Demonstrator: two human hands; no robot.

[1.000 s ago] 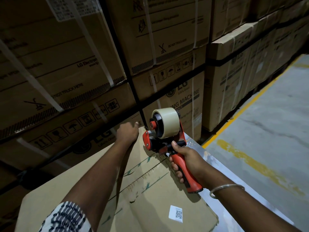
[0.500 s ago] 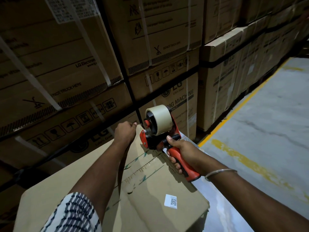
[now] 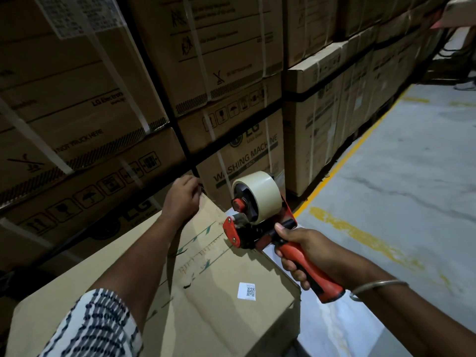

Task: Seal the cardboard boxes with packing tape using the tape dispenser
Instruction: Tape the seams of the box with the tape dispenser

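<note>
Cardboard box (image 3: 206, 292) lies under both hands. Its seam runs away from the person. Right hand (image 3: 306, 251) grips the tape dispenser (image 3: 257, 215) near the box's right edge; left hand (image 3: 181, 202) holds its far edge.

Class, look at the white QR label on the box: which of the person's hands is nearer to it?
Right. The right hand grips the dispenser handle just up and right of the QR label; the left hand is at the box's far edge.
</note>
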